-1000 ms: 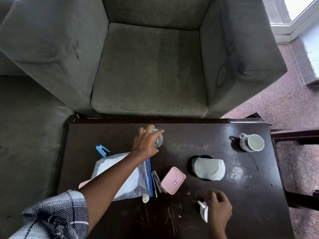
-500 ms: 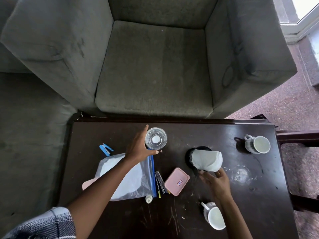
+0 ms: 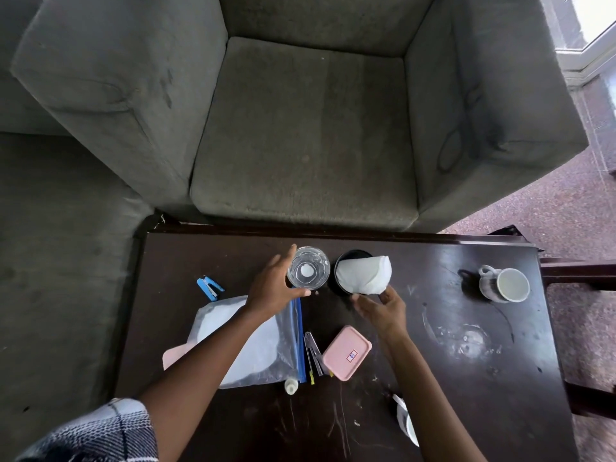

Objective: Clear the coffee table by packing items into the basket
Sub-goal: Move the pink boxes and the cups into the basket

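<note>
Judging from the crowded tabletop (image 3: 500,378), little has been packed; no basket is seen. The glass (image 3: 308,269), far centre, is clasped by the left hand (image 3: 275,290), fingers curled round it. The cloth-covered pot (image 3: 363,275) beside it is touched by the right hand (image 3: 381,306); possibly pinched, though a grip cannot be told. Zip bag (image 3: 253,345), pink box (image 3: 346,353) and cup (image 3: 505,285) await packing.

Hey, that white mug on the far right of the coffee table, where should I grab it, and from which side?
Take the mug by its handle, coming in from its left. It stands upright on the table with the loop turned left, toward the table's middle, and nothing stands close around it.
</note>
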Demonstrator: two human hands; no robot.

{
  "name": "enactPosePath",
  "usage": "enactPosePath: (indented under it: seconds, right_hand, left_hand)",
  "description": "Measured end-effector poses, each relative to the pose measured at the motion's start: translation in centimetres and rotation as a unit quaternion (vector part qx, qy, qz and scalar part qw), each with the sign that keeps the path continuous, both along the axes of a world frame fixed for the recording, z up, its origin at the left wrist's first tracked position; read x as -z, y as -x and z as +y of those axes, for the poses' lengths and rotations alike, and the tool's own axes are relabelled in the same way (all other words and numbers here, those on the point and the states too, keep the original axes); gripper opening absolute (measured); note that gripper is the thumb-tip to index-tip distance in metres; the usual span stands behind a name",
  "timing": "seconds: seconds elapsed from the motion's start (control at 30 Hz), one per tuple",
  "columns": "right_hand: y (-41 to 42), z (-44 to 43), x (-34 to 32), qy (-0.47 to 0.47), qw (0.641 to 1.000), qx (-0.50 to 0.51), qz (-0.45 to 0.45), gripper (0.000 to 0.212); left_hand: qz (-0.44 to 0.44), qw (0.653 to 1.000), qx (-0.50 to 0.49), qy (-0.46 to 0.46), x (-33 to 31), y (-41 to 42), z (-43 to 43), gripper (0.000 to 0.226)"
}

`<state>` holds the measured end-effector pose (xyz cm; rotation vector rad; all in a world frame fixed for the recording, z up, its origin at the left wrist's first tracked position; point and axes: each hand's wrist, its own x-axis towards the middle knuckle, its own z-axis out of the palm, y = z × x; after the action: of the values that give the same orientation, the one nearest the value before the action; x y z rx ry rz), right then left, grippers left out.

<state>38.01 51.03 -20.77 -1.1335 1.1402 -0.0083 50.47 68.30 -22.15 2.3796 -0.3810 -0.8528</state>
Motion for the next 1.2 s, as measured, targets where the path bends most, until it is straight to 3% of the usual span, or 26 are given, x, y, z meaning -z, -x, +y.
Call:
enactPosePath:
  seconds: [0.57, 0.63, 0.7, 0.77, 0.83, 0.9, 0.97, 1.03, 1.1, 1.2]
  right_hand:
    - [-0.7, 0.6, 0.2, -0.006, 1.000, 0.000, 0.010, 0.052]
    - [-0.5, 0.9, 0.1, 0.003, 1.000, 0.013, 0.006, 0.067]
    - [0.6, 1.3, 0.2, 0.030, 0.999, 0.022, 0.037, 0.078]
    - [2.3, 1.6, 0.7, 0.109, 0.989, -0.010, 0.103, 0.071]
    - [4.1, 1.8, 1.3, 0.195, 0.962, -0.084, 0.171, 0.054]
    - [5.4, 2.1, 1.7, 0.222, 0.941, -0.156, 0.205, 0.041]
    - [6.2, 2.4, 2.4, 0.212, 0.927, -0.212, 0.227, 0.040]
    - [6.7, 2.7, 3.4, 0.196, 0.922, -0.242, 0.229, 0.038]
    - [7.2, 3.0, 4.2, 0.183, 0.926, -0.236, 0.230, 0.032]
    - [7.8, 3.6, 4.4, 0.106, 0.961, -0.105, 0.233, 0.021]
  left_hand:
    - [-0.031, 0.997, 0.068, -0.026, -0.9, 0.0, 0.6, 0.097]
    - [0.002, 0.999, 0.048, -0.010, -0.9, -0.2, 1.6, 0.096]
    - [0.012, 0.999, -0.042, 0.031, -0.8, 0.1, 3.9, 0.080]
    - [-0.040, 0.991, -0.123, 0.019, -0.6, 0.7, 7.6, 0.053]
    - [-0.087, 0.982, -0.136, -0.097, 0.0, 1.6, 12.8, 0.037]
    - [-0.048, 0.970, -0.102, -0.217, 0.9, 2.9, 18.0, 0.043]
    - [0.046, 0.959, -0.059, -0.275, 1.8, 4.4, 21.6, 0.053]
    - [0.108, 0.960, -0.082, -0.244, 2.6, 5.8, 23.1, 0.059]
    - [0.114, 0.964, -0.155, -0.186, 2.9, 6.6, 23.3, 0.055]
    - [0.110, 0.950, -0.251, -0.150, 3.4, 7.1, 23.0, 0.041]
